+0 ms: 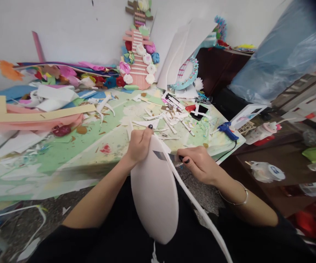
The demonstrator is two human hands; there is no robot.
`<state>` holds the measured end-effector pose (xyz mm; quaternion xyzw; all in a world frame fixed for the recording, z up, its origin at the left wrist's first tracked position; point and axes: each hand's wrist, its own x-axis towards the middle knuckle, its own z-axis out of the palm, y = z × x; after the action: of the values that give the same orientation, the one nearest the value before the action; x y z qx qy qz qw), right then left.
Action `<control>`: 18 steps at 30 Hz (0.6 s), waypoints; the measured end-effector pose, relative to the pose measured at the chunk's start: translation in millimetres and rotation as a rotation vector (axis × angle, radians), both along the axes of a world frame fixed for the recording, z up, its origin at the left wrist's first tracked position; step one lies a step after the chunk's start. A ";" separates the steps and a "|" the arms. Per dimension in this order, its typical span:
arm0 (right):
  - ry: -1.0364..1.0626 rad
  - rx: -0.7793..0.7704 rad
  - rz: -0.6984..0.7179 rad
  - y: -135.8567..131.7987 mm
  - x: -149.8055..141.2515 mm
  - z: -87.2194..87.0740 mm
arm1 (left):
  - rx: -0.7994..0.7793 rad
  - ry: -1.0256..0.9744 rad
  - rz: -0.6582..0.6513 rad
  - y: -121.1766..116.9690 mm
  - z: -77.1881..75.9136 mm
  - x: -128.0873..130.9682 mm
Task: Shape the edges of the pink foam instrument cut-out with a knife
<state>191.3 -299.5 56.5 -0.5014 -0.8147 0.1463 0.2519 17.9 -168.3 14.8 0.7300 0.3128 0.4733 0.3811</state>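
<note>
Across the white oval board point(154, 193), my curled right hand point(203, 166) grips a knife point(160, 156) crosswise to its length, my left hand point(139, 145) pinching the far end.

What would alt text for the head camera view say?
A left hand grips a white oval board while a right hand holds a blade at its edge, beside a loose white strip, before a scrap-strewn green table.

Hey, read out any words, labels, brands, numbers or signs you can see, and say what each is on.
No text is readable.
Blue mark on the round white item, lower right: too small.
Printed white panel by the blue glue gun: blurred.
</note>
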 end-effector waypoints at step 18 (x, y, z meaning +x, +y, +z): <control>-0.103 0.043 -0.033 2.4 -7.5 11.6 | 0.063 0.027 0.043 -0.5 -2.2 4.0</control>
<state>183.8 -297.0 68.1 -0.5163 -0.8210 0.0986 0.2226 22.0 -168.9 12.6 0.7411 0.3187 0.4809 0.3434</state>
